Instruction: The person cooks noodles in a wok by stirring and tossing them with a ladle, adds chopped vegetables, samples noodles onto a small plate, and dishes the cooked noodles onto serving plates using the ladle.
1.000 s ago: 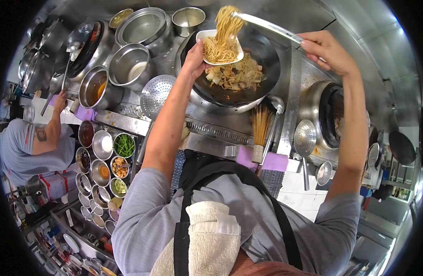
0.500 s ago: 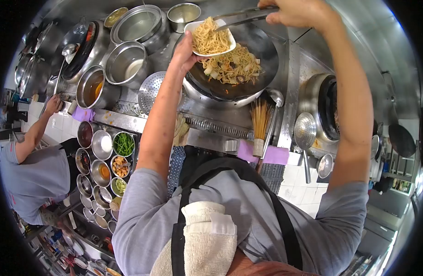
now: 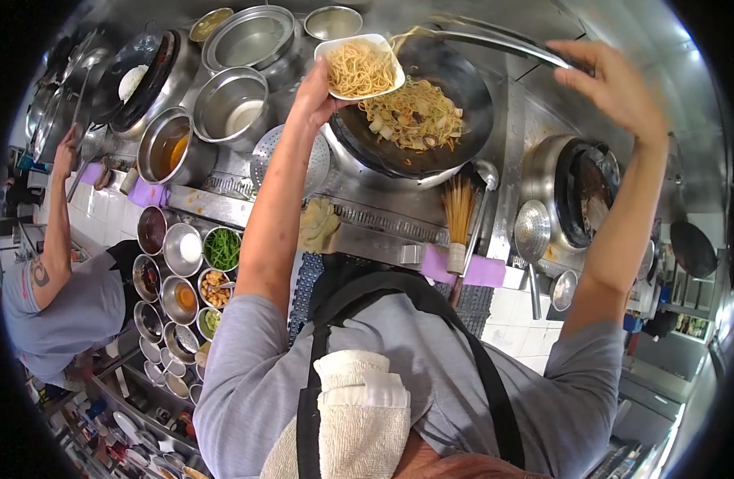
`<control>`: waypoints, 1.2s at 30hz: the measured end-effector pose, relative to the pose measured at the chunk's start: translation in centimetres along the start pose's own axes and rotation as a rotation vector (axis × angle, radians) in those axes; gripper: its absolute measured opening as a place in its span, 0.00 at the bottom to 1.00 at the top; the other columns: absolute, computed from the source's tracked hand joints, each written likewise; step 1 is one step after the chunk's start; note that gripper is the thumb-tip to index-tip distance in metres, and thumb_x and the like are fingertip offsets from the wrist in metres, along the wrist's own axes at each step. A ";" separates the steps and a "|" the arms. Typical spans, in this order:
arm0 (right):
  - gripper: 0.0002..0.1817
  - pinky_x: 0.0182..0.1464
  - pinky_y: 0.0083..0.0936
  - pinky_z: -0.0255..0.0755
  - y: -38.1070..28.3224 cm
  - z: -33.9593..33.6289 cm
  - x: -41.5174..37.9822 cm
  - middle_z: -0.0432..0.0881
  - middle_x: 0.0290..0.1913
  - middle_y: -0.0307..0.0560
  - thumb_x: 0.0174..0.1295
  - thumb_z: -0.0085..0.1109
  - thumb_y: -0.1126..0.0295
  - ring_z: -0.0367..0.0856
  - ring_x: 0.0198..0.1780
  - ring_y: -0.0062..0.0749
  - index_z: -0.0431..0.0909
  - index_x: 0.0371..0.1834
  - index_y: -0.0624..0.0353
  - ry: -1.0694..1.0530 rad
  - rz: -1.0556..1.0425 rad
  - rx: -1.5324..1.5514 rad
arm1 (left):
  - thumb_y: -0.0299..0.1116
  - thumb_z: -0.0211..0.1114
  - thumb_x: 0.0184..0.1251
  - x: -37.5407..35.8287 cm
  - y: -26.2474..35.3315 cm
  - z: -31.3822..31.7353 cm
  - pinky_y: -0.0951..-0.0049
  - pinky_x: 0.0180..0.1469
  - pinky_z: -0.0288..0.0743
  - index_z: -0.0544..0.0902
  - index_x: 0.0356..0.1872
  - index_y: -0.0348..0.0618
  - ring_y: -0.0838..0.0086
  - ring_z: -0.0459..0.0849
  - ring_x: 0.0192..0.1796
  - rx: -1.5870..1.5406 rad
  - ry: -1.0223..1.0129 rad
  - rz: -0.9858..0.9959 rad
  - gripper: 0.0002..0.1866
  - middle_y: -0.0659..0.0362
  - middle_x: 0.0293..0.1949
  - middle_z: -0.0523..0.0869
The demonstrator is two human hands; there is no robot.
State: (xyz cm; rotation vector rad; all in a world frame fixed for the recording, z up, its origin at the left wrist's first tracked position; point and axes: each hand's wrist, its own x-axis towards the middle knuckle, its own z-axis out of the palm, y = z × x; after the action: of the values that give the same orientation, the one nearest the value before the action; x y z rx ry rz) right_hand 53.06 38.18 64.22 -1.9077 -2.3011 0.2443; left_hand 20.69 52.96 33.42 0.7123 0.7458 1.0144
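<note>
My left hand [image 3: 314, 92] grips a white squarish bowl [image 3: 400, 77] by its left side, holding it over the left edge of the wok [image 3: 472, 100]. Fried noodles [image 3: 357, 69] heap up inside the bowl. My right hand [image 3: 614, 84] is closed around the handle end of metal tongs [image 3: 503, 43], which reach left over the wok. A few noodle strands, blurred, hang at the tongs' tips near the bowl's upper right corner. More noodles with pieces of cabbage [image 3: 419, 118] lie in the wok.
Metal pots [image 3: 231, 104] and a perforated strainer [image 3: 291, 160] stand left of the wok. A bamboo brush [image 3: 458, 211] and ladle [image 3: 485, 176] lie in front. Another burner [image 3: 554, 184] is at right. Ingredient bowls [image 3: 222, 249] and a co-worker [image 3: 64, 303] are at left.
My right hand has moved right and down with the tongs, whose tips have left the bowl. The bowl stays nearly in place. The co-worker's arm at left has risen.
</note>
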 end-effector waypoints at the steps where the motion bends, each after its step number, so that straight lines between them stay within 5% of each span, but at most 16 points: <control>1: 0.27 0.64 0.36 0.75 0.7 0.7 -0.3 0.82 0.62 0.58 0.62 0.69 0.59 0.81 0.63 0.43 0.81 0.62 0.63 -0.029 0.107 0.061 | 0.52 0.34 0.86 0.1 0.0 -0.5 0.44 0.56 0.86 0.64 0.73 0.39 0.52 0.82 0.64 -0.005 0.000 -0.006 0.30 0.46 0.66 0.77; 3: 0.26 0.57 0.35 0.78 3.2 4.4 -0.2 0.85 0.56 0.57 0.64 0.67 0.59 0.86 0.53 0.39 0.81 0.61 0.64 -0.009 0.202 0.076 | 0.52 0.34 0.86 0.4 0.2 -1.6 0.45 0.56 0.86 0.64 0.73 0.40 0.52 0.82 0.64 -0.015 0.000 -0.022 0.30 0.46 0.66 0.77; 5: 0.25 0.37 0.34 0.79 7.1 10.1 2.0 0.89 0.36 0.50 0.65 0.66 0.59 0.84 0.29 0.31 0.83 0.59 0.66 -0.165 0.179 0.122 | 0.52 0.34 0.86 0.7 0.6 -2.5 0.45 0.56 0.86 0.65 0.73 0.40 0.52 0.82 0.64 -0.002 0.002 -0.020 0.30 0.46 0.66 0.77; 6: 0.22 0.29 0.26 0.73 5.8 12.5 2.8 0.82 0.28 0.38 0.66 0.64 0.62 0.77 0.26 0.21 0.83 0.56 0.68 -0.233 0.187 0.168 | 0.52 0.34 0.86 0.8 0.7 -2.8 0.45 0.57 0.86 0.65 0.73 0.40 0.53 0.82 0.64 0.005 0.004 -0.020 0.30 0.46 0.66 0.78; 7: 0.21 0.28 0.26 0.72 6.9 16.5 4.1 0.82 0.26 0.39 0.66 0.64 0.61 0.77 0.26 0.20 0.84 0.56 0.65 -0.275 0.233 0.214 | 0.52 0.34 0.86 0.8 1.0 -2.9 0.45 0.57 0.86 0.65 0.73 0.40 0.53 0.82 0.63 0.008 0.005 -0.016 0.30 0.46 0.66 0.78; 9: 0.23 0.37 0.32 0.79 6.6 22.7 6.3 0.89 0.34 0.52 0.63 0.67 0.58 0.87 0.33 0.32 0.85 0.56 0.62 -0.241 0.228 0.156 | 0.52 0.34 0.86 0.8 1.6 -2.8 0.46 0.56 0.86 0.65 0.73 0.40 0.53 0.83 0.63 0.014 0.011 -0.007 0.30 0.47 0.65 0.78; 10: 0.24 0.50 0.39 0.80 8.3 27.1 7.7 0.89 0.43 0.63 0.61 0.68 0.58 0.90 0.44 0.48 0.84 0.56 0.63 -0.105 0.183 0.079 | 0.52 0.35 0.86 0.8 1.7 -2.8 0.47 0.55 0.87 0.65 0.73 0.40 0.53 0.83 0.62 0.021 0.019 -0.011 0.30 0.47 0.65 0.78; 11: 0.23 0.60 0.44 0.76 6.9 28.1 8.5 0.86 0.48 0.68 0.61 0.68 0.58 0.85 0.57 0.56 0.84 0.51 0.67 -0.191 0.257 0.135 | 0.51 0.35 0.86 0.9 1.8 -2.8 0.47 0.54 0.87 0.65 0.73 0.40 0.53 0.84 0.62 0.029 0.027 -0.014 0.29 0.47 0.65 0.78; 12: 0.25 0.60 0.47 0.76 7.2 30.5 9.4 0.84 0.54 0.67 0.62 0.68 0.56 0.83 0.59 0.58 0.82 0.53 0.67 -0.178 0.312 0.055 | 0.51 0.35 0.86 1.1 2.0 -2.8 0.48 0.53 0.87 0.65 0.73 0.40 0.54 0.84 0.61 0.036 0.035 -0.014 0.29 0.47 0.65 0.78; 17: 0.18 0.57 0.48 0.77 4.9 32.6 9.2 0.86 0.49 0.64 0.62 0.65 0.59 0.85 0.54 0.59 0.87 0.50 0.56 -0.100 0.383 -0.022 | 0.52 0.35 0.86 0.9 2.0 -3.3 0.48 0.51 0.88 0.67 0.71 0.40 0.54 0.87 0.57 0.031 0.033 0.006 0.29 0.48 0.62 0.81; 20: 0.17 0.55 0.49 0.77 6.6 32.3 8.9 0.87 0.47 0.63 0.63 0.64 0.60 0.85 0.53 0.59 0.87 0.51 0.54 -0.187 0.393 -0.067 | 0.52 0.34 0.86 1.3 1.6 -4.2 0.49 0.50 0.88 0.67 0.71 0.41 0.55 0.87 0.57 0.001 0.058 0.003 0.29 0.48 0.62 0.82; 23: 0.18 0.56 0.48 0.76 6.6 28.0 6.8 0.88 0.48 0.59 0.64 0.64 0.61 0.86 0.52 0.56 0.85 0.51 0.62 -0.185 0.286 -0.025 | 0.52 0.34 0.86 1.6 0.7 -5.1 0.48 0.50 0.88 0.68 0.71 0.41 0.55 0.87 0.57 0.020 0.069 0.016 0.29 0.48 0.62 0.81; 28: 0.19 0.54 0.40 0.77 7.1 18.8 2.3 0.88 0.46 0.60 0.63 0.63 0.64 0.88 0.50 0.51 0.85 0.55 0.61 -0.025 0.210 0.124 | 0.52 0.34 0.86 1.4 -0.7 -5.0 0.49 0.49 0.90 0.68 0.70 0.40 0.55 0.88 0.56 0.060 0.100 -0.019 0.29 0.49 0.61 0.82; 30: 0.19 0.53 0.34 0.76 5.0 14.0 0.7 0.88 0.46 0.61 0.65 0.62 0.66 0.88 0.48 0.44 0.84 0.57 0.62 0.010 0.266 0.042 | 0.52 0.35 0.86 1.6 -1.3 -4.6 0.50 0.48 0.90 0.68 0.70 0.40 0.56 0.88 0.56 0.103 0.101 -0.045 0.29 0.48 0.61 0.82; 36: 0.22 0.50 0.22 0.72 1.3 5.0 -2.9 0.87 0.42 0.39 0.68 0.63 0.67 0.79 0.44 0.20 0.80 0.61 0.70 0.141 0.273 0.404 | 0.53 0.36 0.86 2.2 -3.9 -2.6 0.48 0.49 0.89 0.68 0.69 0.40 0.57 0.88 0.56 0.085 0.035 -0.082 0.29 0.50 0.59 0.84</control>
State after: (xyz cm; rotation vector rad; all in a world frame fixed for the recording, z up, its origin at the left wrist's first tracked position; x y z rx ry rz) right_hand 53.75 35.34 59.02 -1.9421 -1.7363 0.5397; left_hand 21.19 54.02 28.40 0.7334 0.8460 0.9266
